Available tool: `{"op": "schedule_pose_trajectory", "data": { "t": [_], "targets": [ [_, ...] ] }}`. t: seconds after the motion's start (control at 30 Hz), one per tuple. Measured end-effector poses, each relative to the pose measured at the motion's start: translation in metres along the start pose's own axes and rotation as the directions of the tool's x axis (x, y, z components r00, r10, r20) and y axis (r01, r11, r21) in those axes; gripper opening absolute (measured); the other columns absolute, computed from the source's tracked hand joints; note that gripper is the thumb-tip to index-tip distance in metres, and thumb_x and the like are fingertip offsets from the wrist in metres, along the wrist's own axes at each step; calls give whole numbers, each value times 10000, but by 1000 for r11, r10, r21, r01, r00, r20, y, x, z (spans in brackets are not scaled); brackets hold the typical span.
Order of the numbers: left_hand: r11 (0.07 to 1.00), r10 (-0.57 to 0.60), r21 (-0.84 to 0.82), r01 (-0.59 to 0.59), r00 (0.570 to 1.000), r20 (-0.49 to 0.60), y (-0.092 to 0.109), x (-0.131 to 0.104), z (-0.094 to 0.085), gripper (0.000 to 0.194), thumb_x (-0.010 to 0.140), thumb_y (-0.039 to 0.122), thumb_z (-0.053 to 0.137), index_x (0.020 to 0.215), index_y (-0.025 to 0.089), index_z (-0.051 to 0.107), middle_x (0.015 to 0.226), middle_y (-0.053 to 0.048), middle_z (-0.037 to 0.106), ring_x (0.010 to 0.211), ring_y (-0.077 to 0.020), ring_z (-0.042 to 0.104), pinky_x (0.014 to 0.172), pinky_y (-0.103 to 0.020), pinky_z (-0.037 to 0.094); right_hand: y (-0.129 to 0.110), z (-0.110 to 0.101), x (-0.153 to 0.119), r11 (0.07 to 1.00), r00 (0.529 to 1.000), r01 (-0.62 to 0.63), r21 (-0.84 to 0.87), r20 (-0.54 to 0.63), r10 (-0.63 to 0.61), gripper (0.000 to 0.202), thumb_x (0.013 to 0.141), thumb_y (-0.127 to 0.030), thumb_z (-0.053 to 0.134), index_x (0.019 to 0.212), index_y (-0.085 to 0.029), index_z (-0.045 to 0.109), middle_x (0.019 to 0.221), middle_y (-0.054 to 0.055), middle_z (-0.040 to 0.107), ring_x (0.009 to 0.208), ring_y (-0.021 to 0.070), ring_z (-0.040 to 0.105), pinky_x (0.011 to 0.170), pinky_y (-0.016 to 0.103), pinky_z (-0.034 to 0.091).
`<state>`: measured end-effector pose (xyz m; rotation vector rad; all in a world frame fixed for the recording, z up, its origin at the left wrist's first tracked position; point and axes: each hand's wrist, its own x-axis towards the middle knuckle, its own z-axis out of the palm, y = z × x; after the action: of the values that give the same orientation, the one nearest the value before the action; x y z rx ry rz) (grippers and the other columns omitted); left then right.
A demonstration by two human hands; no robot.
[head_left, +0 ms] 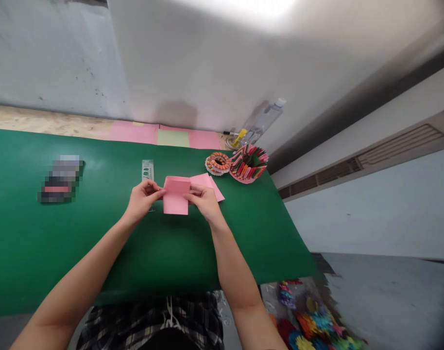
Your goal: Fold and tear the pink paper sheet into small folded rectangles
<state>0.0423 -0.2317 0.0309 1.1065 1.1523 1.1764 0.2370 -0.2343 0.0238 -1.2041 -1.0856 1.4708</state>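
Two hands meet over one pink sheet of paper [176, 195] near the middle of the green tabletop [32, 243], a little toward its far edge. The left hand [144, 199] pinches the sheet's left side, fingers closed narrowly on the paper; the right hand [203, 200] does the same on the right side, thumb and fingers closed on it. The sheet seems already folded at least once: a flap lies turned down along its top, so its upper band looks doubled. How many folds it carries cannot be told from this view.

Just behind it, partly under the right hand, lies a second pink sheet [212, 184], flat and apparently unfolded. A small clear ruler [147, 170] lies flat just beyond the left hand. Toward the far right corner of the tabletop stand a ring of folded paper pieces [218, 163] and, touching it or just beside it, a pink bowl of folded paper pieces [248, 166], both looking finished. A clear bottle [264, 121] leans at the wall behind them. Flat pink and green sheets [173, 137] line the far edge.

Judged from this, the folding of the held sheet is at an early stage, with the flat sheet behind it yet untouched. On the floor below the near right corner lie more colourful paper shapes [309, 321].
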Motion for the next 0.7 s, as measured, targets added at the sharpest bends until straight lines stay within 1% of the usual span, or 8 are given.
{"op": "schedule_pose_trajectory", "data": {
  "t": [0.1, 0.17, 0.3, 0.4, 0.5, 0.57, 0.63, 0.7],
  "targets": [
    [989, 75, 125, -78, 997, 29, -5, 2, -1, 185, 632, 289, 725, 680, 177, 586, 706, -4, 637, 696, -143, 613, 717, -290, 509, 4, 0, 2, 1000, 999, -13, -7, -43, 12, 520, 558, -319, 792, 1039, -155, 682, 773, 37, 720, 712, 194, 671, 716, 383, 562],
    [976, 85, 195, -95, 995, 60, -6, 2, -2, 132, 668, 285, 680, 728, 175, 638, 748, -19, 664, 742, -162, 624, 739, -302, 506, 5, 0, 2, 1000, 999, -12, -2, -47, 12, 531, 560, -323, 792, 1047, -148, 677, 778, 39, 720, 716, 193, 671, 716, 379, 561],
    [953, 112, 269, -139, 987, 113, -7, 1, -3, 157, 705, 288, 622, 780, 167, 689, 819, -42, 695, 796, -187, 639, 770, -332, 511, 5, 0, 2, 1000, 999, -9, 14, -40, 9, 517, 567, -319, 790, 1040, -145, 675, 785, 42, 725, 714, 187, 669, 712, 369, 558],
    [943, 132, 290, -164, 983, 128, -7, 1, -3, 155, 704, 278, 619, 777, 172, 706, 815, -44, 706, 791, -188, 646, 778, -342, 515, 5, -1, 2, 1000, 999, -10, 15, -43, 10, 516, 570, -312, 788, 1046, -147, 674, 781, 42, 725, 719, 186, 668, 714, 367, 553],
    [949, 111, 286, -134, 989, 93, -9, 2, -4, 138, 685, 266, 645, 761, 173, 713, 800, -49, 716, 773, -190, 653, 782, -349, 521, 5, -1, 3, 1000, 999, -12, 4, -44, 12, 510, 575, -308, 784, 1046, -146, 677, 793, 49, 724, 736, 191, 667, 718, 369, 547],
    [954, 107, 272, -124, 991, 78, -10, 2, -3, 132, 676, 262, 664, 757, 170, 710, 797, -52, 715, 767, -190, 652, 776, -348, 524, 4, -1, 3, 1000, 999, -10, -3, -41, 10, 497, 573, -304, 785, 1033, -149, 683, 767, 39, 719, 720, 183, 659, 711, 363, 544],
    [956, 130, 256, -146, 988, 79, -10, 1, -3, 139, 680, 263, 671, 775, 167, 704, 814, -53, 708, 768, -182, 643, 763, -337, 523, 3, -2, 3, 1000, 999, -8, -4, -36, 8, 484, 567, -300, 789, 1017, -151, 688, 726, 22, 707, 684, 166, 646, 700, 349, 542],
    [950, 172, 246, -190, 981, 93, -9, 0, -2, 160, 696, 259, 664, 821, 164, 694, 844, -51, 690, 739, -159, 620, 716, -309, 517, 2, -2, 2, 1000, 1000, -10, 4, -27, 11, 478, 566, -300, 791, 1009, -153, 689, 716, 14, 701, 664, 153, 636, 693, 337, 540]
  ]
}}
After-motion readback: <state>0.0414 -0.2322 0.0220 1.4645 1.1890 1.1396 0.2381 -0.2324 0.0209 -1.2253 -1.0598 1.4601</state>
